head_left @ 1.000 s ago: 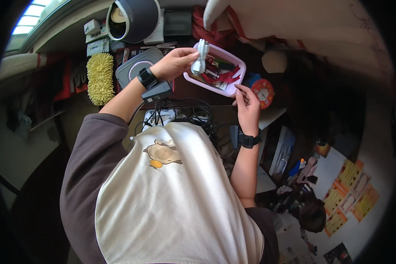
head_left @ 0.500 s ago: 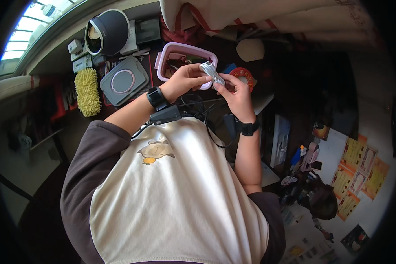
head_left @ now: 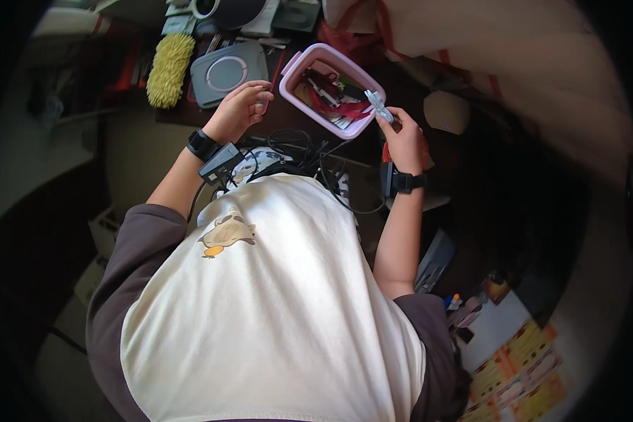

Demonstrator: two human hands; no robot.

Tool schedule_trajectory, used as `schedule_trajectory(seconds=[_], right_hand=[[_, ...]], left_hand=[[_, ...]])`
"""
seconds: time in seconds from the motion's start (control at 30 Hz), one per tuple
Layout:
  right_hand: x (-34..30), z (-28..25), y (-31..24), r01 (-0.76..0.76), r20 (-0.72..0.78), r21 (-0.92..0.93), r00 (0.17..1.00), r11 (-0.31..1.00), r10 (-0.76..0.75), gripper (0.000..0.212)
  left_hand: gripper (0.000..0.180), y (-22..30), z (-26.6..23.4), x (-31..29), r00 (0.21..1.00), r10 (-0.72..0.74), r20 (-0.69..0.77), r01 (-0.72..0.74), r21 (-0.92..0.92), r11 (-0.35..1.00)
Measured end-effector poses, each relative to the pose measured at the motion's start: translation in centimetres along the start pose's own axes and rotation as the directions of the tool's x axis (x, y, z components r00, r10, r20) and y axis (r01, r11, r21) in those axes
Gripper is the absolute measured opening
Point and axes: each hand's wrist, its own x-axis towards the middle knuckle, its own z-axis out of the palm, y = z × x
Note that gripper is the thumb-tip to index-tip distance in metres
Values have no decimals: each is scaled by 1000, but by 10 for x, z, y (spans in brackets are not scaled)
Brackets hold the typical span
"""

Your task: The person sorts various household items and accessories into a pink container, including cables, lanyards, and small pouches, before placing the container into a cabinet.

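A white coiled cable (head_left: 378,105) is pinched between the thumb and fingers of my right hand (head_left: 405,141), over the right rim of a pink plastic basket (head_left: 307,117). Inside the basket lie a red strap (head_left: 352,110) and several dark small items that I cannot make out. Left of the basket, my left hand (head_left: 240,112) holds nothing, its fingers loosely bent and apart. It is close to a grey flat case (head_left: 226,74) with a pale ring on its lid.
A yellow fluffy duster (head_left: 170,70) lies left of the grey case. A red round object (head_left: 424,151) shows partly behind my right hand, and a beige rounded object (head_left: 446,112) is to its right. Black cables (head_left: 295,144) run between my wrists, near my body.
Both hands held the white cable together before. My left hand has let go and moved left, while my right hand keeps the cable at the basket's right side. The view has shifted.
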Motion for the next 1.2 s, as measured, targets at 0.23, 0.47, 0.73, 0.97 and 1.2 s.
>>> schedule_trajectory(seconds=[0.23, 0.47, 0.73, 0.97, 1.2], right_hand=[[35, 69, 52, -69, 268, -175, 957, 982, 115, 25], [62, 122, 85, 1, 457, -380, 870, 925, 187, 34], [59, 115, 80, -85, 450, -327, 862, 941, 235, 31], [37, 96, 49, -56, 369, -317, 912, 947, 178, 27], [10, 72, 74, -113, 139, -231, 979, 967, 147, 20]], left_hand=[[25, -33, -15, -40, 985, -43, -169, 28, -92, 995], [24, -41, -28, -64, 955, -65, -289, 0, -221, 975], [23, -36, -35, -72, 951, -79, -299, 8, -232, 973], [23, -52, -56, -59, 975, -54, -217, 7, -210, 978], [27, -72, -69, 1, 999, -40, -2, 36, -364, 931]])
